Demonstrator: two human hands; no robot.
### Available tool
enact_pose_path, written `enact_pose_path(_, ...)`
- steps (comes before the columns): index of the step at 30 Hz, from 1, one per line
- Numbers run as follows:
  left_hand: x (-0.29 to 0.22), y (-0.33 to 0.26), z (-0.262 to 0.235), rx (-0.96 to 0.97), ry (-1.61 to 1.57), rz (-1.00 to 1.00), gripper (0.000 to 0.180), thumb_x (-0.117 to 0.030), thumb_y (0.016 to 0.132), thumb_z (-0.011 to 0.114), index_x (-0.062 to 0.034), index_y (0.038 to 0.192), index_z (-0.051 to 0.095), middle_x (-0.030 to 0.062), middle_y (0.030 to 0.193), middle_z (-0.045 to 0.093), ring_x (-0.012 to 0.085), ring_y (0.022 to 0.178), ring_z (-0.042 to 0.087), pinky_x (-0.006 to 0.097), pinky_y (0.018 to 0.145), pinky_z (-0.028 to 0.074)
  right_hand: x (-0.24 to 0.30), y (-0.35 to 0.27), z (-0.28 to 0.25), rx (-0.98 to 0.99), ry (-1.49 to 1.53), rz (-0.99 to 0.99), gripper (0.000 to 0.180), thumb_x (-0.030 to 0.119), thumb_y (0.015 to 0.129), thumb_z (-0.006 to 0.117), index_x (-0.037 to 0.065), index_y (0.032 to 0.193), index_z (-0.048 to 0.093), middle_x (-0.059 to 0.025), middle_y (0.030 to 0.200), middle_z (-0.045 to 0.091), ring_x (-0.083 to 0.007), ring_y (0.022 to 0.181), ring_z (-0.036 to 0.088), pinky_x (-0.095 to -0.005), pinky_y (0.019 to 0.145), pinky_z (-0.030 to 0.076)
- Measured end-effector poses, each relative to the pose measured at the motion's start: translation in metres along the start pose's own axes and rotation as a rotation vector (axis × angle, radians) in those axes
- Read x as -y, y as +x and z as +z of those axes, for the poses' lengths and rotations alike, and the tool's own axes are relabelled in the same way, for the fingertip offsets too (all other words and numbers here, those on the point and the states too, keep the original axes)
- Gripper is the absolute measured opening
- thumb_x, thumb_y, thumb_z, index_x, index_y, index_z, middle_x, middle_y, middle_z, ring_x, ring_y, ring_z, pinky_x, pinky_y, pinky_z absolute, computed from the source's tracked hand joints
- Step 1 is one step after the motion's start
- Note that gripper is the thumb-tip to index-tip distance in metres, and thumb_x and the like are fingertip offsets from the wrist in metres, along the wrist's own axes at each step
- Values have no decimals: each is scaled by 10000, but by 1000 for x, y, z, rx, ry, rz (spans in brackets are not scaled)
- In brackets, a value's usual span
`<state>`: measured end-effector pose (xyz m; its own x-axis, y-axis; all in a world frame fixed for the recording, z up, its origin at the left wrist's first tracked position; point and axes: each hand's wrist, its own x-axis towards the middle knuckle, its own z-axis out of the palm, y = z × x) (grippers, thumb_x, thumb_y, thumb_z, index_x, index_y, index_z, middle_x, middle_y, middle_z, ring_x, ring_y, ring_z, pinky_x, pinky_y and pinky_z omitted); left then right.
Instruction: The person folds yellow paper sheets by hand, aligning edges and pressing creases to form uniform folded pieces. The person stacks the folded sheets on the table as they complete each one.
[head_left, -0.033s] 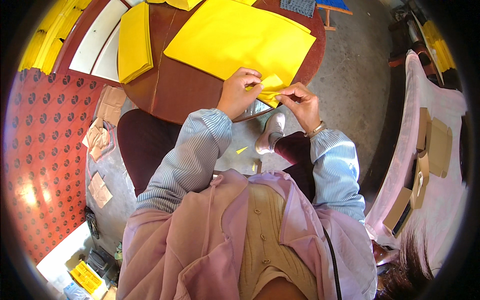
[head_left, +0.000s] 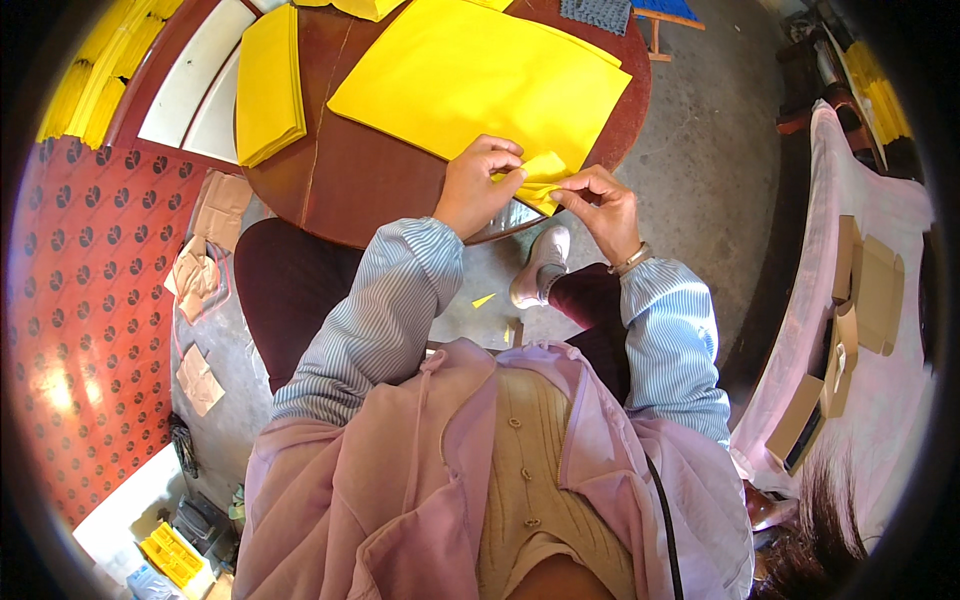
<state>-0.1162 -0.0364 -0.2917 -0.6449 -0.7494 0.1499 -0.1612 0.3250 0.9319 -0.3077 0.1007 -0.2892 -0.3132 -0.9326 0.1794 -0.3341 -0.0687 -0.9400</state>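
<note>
Over the near edge of a round brown table (head_left: pixel 380 180), both my hands pinch a small folded piece of yellow sheet (head_left: pixel 543 165), thin like paper or cloth. My left hand (head_left: pixel 480 187) is closed, thumb and fingers on the piece's left side. My right hand (head_left: pixel 605 210), with a bracelet at the wrist, pinches its right end between thumb and forefinger. Just beyond lies a stack of large flat yellow sheets (head_left: pixel 480 85); I cannot tell whether the small piece is joined to it. A narrow folded yellow stack (head_left: pixel 270 90) lies at the table's left.
A grey textured item (head_left: pixel 596 14) sits at the table's far edge. My shoe (head_left: pixel 541 265) and a yellow scrap (head_left: pixel 484 300) are on the floor below. Crumpled brown paper (head_left: pixel 197 278) lies to the left. Opened cardboard boxes (head_left: pixel 878 300) rest on pink cloth (head_left: pixel 815 230) at right.
</note>
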Motion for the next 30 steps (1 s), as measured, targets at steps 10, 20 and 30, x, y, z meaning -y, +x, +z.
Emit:
enact_pose_path(10, -6, -5, 9, -85, 101, 52, 191, -108, 833, 839, -11, 989, 786, 127, 1141, 712, 253, 1040, 722, 338, 917, 580, 1, 1, 7, -49, 62, 25, 153, 13, 889, 853, 28, 1025, 787, -17, 962, 684, -98, 856, 660, -258, 770, 547)
enact_pose_path(20, -4, 0, 8, -72, -39, -49, 166, -88, 856, 798, 43, 954, 771, 134, 1158, 712, 250, 1020, 736, 329, 926, 593, 7, -1, -1, -4, -101, -92, 151, 34, 893, 848, 4, 1035, 806, -47, 951, 719, -137, 863, 674, -282, 765, 551)
enact_pose_path(30, -3, -3, -4, 69, 27, 45, 224, -84, 846, 780, -17, 1060, 790, 125, 1231, 666, 259, 1156, 676, 353, 996, 555, 1, 2, 3, -11, 76, 30, 121, 42, 900, 850, 6, 1002, 796, -44, 956, 732, -126, 889, 680, -279, 809, 551)
